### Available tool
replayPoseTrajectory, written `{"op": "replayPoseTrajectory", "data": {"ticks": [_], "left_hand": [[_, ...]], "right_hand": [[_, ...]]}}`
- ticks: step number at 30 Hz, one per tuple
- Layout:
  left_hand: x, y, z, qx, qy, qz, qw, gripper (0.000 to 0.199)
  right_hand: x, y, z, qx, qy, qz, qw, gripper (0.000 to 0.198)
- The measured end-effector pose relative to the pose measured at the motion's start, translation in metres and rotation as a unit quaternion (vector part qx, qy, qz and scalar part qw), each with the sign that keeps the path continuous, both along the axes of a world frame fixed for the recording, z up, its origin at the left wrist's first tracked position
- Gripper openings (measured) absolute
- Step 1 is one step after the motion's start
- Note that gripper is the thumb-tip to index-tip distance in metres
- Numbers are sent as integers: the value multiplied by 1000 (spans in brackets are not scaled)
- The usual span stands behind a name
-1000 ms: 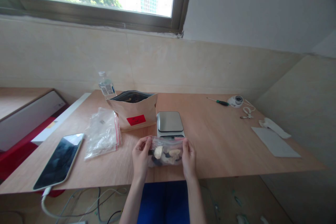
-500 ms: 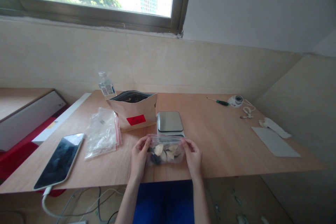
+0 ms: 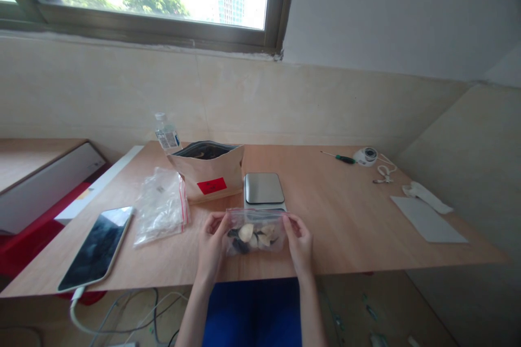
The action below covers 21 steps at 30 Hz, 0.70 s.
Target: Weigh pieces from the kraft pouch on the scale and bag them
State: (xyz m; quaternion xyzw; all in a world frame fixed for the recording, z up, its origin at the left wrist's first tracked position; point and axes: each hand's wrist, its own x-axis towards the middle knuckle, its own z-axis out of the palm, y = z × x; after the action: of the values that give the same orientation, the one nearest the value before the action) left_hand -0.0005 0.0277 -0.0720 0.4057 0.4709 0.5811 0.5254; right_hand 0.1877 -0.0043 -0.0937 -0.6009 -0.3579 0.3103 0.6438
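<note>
A clear zip bag [image 3: 254, 238] with pale slices and dark pieces inside is held up near the table's front edge. My left hand [image 3: 214, 236] pinches its upper left corner, and my right hand [image 3: 299, 236] grips the upper right corner. Just behind the bag lies a small digital scale [image 3: 264, 188] with a bare metal plate; the bag's top hides part of its front. Behind my left hand stands an open brown pouch [image 3: 215, 173] with a red label and dark contents.
Left of the pouch lie clear zip bags [image 3: 158, 209] with red seals. A charging tablet [image 3: 97, 249] is at the left edge, and a plastic bottle [image 3: 166, 133] stands behind. Far right are a screwdriver [image 3: 344, 159], a dome camera [image 3: 366, 156] and white paper [image 3: 429, 219].
My left hand has shifted slightly left along the bag's top edge. The right hand stays at its corner, and the view has tilted a little.
</note>
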Motion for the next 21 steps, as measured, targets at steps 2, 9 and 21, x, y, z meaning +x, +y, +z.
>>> {"op": "replayPoseTrajectory", "data": {"ticks": [2, 9, 21], "left_hand": [[0, -1, 4, 3, 6, 2, 1000, 29], [-2, -3, 9, 31, 33, 30, 999, 30], [-1, -1, 9, 55, 48, 44, 996, 28]], "right_hand": [[-1, -1, 2, 2, 4, 4, 1000, 35], [-3, -1, 6, 4, 33, 4, 999, 33], [-5, 1, 6, 1, 64, -15, 998, 39]]}}
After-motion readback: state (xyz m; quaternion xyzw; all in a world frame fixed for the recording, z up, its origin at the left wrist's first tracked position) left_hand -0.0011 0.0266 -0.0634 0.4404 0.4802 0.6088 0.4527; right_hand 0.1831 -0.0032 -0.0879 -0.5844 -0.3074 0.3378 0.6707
